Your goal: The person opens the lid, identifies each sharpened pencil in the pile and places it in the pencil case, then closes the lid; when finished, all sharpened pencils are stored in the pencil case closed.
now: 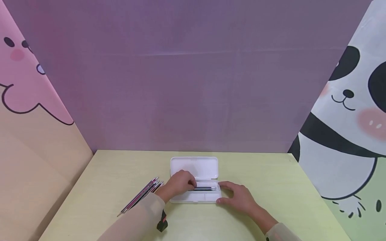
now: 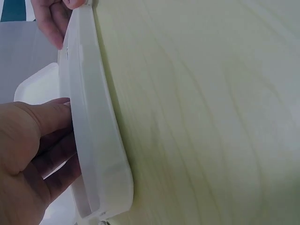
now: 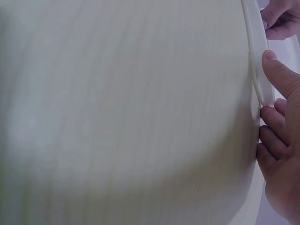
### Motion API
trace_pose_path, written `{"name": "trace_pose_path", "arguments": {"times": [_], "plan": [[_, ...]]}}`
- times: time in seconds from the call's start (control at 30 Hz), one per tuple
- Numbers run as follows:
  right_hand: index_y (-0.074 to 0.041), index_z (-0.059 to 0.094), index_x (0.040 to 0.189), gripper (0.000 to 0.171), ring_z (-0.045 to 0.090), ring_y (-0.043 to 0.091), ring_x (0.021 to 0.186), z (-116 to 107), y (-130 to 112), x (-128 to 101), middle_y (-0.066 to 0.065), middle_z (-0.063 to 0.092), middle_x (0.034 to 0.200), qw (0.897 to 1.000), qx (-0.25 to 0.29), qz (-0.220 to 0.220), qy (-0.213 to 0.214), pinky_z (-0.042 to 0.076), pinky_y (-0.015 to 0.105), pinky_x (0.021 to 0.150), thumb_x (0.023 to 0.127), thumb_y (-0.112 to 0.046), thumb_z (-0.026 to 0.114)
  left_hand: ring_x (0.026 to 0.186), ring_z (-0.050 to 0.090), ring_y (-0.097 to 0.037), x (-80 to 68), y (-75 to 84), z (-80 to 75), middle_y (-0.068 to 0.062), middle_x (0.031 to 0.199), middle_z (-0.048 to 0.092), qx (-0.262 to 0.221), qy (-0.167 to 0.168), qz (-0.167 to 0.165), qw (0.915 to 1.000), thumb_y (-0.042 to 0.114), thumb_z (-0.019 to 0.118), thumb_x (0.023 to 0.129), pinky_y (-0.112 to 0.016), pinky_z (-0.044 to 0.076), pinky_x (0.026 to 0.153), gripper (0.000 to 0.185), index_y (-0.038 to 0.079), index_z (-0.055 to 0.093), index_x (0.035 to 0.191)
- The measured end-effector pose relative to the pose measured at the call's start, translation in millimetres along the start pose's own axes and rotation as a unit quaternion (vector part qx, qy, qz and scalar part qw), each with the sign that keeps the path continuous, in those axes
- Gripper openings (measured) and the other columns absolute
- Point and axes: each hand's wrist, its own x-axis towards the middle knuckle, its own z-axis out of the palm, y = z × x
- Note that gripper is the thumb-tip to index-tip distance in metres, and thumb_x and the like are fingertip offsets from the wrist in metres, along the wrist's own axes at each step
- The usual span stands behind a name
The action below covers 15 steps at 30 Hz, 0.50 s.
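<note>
Lying open near the middle of the pale yellow-green desk [image 1: 271,187] is a white plastic pencil case [image 1: 194,197], its lid [image 1: 194,166] folded flat toward the purple back wall [image 1: 193,83]. The person's left hand [image 1: 178,183] sits over the left part of the tray, fingers curled down onto the end of a dark pencil [image 1: 205,188] that lies lengthwise inside the tray; from the head view it looks like a light pinch, though the fingertips themselves are partly hidden, so the hold may be no more than a touch. The left wrist view shows those fingers [image 2: 51,140] bent into the tray beside the case's long wall [image 2: 93,140]. The right hand [image 1: 238,197] rests at the right end of the case, thumb against the near corner and fingers spread along the short side, bracing it rather than closing round it; the right wrist view shows the thumb [image 3: 279,70] pressed to the white rim [image 3: 262,65] with the other fingers loosely bent beneath. Just left of the case, partly under the left forearm, a bundle of pencils [image 1: 141,195] lies slanted on the desk. A pink cartoon panel [image 1: 27,83] stands on the left, a panda panel [image 1: 349,117] on the right.
</note>
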Motion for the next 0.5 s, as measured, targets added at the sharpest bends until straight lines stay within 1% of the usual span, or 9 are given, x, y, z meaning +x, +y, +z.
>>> {"name": "trace_pose_path", "arguments": {"times": [0.1,0.2,0.3,0.4,0.5], "plan": [[-0.026,0.071,0.129,0.064,0.065,0.030,0.121,0.5,0.4,-0.1,-0.003,0.073,0.127,1.000,-0.001,0.001,0.002,0.048,0.053,0.103,0.071,-0.046,0.091,0.089,0.064,-0.006,-1.4,-0.4,0.9,0.010,0.089,0.076,0.013,-0.001,0.010,0.9999,0.012,0.077,0.091,-0.028,0.053,0.090,0.009,0.018,0.083,0.090],[-0.026,0.071,0.129,0.064,0.065,0.030,0.122,1.0,0.9,-0.1,-0.003,0.073,0.127,1.000,-0.003,-0.001,0.004,0.048,0.053,0.103,0.072,-0.047,0.091,0.091,0.065,-0.007,-2.7,0.5,0.8,0.007,0.093,0.077,0.028,-0.001,0.016,0.9995,0.013,0.076,0.092,-0.028,0.054,0.090,0.010,0.018,0.084,0.093],[-0.026,0.071,0.129,0.064,0.065,0.030,0.122,1.1,1.0,-0.4,-0.003,0.073,0.126,1.000,-0.002,0.000,0.004,0.048,0.053,0.103,0.072,-0.047,0.091,0.091,0.065,-0.007,-4.2,1.2,0.1,0.006,0.095,0.077,0.032,-0.001,0.018,0.9993,0.012,0.074,0.093,-0.027,0.054,0.089,0.011,0.017,0.084,0.095],[-0.026,0.071,0.129,0.065,0.065,0.030,0.122,1.2,0.8,-0.4,-0.003,0.073,0.127,1.000,-0.002,-0.001,0.004,0.049,0.052,0.103,0.072,-0.048,0.090,0.094,0.067,-0.007,-5.4,-0.1,-1.2,0.007,0.096,0.078,0.025,0.004,0.025,0.9994,0.011,0.074,0.092,-0.028,0.054,0.091,0.012,0.017,0.084,0.096],[-0.026,0.071,0.129,0.065,0.065,0.030,0.122,1.4,1.1,-0.3,-0.003,0.073,0.127,1.000,-0.002,0.000,0.004,0.049,0.052,0.103,0.071,-0.048,0.091,0.096,0.067,-0.008,-7.6,-1.5,-4.9,0.007,0.097,0.078,0.000,0.002,0.029,0.9996,0.009,0.075,0.092,-0.027,0.054,0.090,0.012,0.015,0.083,0.097]]}}
